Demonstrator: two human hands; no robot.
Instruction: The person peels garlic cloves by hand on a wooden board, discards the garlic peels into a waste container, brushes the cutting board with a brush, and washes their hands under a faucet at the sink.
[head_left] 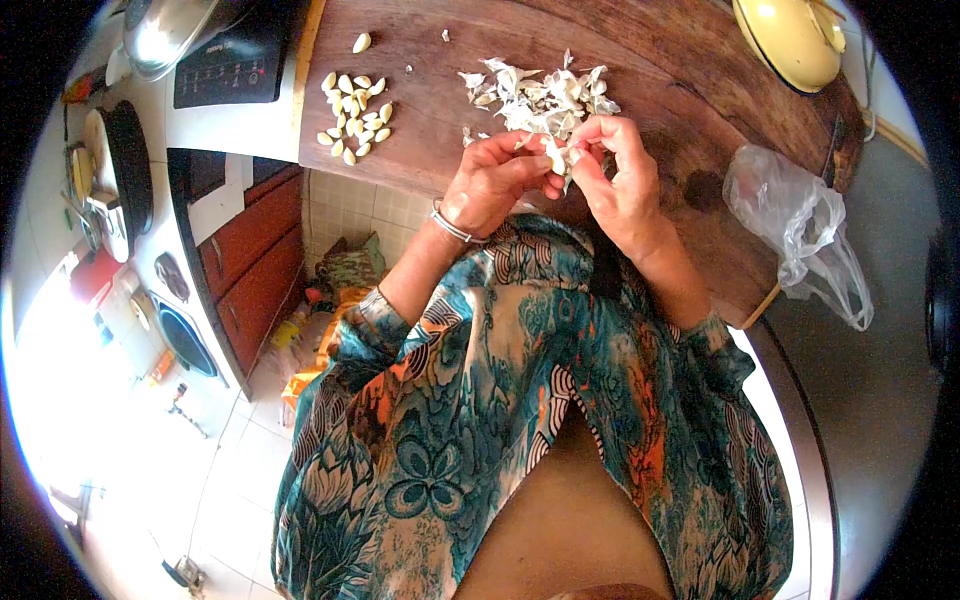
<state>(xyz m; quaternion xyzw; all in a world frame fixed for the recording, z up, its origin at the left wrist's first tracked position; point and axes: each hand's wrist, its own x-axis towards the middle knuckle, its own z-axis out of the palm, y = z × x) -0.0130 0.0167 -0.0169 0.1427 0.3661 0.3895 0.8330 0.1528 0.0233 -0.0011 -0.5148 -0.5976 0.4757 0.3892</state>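
My left hand (492, 180) and my right hand (622, 182) meet at the near edge of the dark wooden board (430, 110). Between their fingertips is a garlic clove (556, 155), pinched from both sides, with bits of pale skin about it. Just beyond my hands lies a loose heap of white garlic skins and cloves (545, 98). Several peeled cloves (352, 110) form a group on the board's left part, and one more peeled clove (362, 42) lies apart above them.
A crumpled clear plastic bag (800, 225) hangs over the board's right edge. At the top right stands a yellow bowl (795, 40). A black cooktop (235, 60) and a metal lid (165, 35) are at the upper left, above red cabinet drawers (260, 270).
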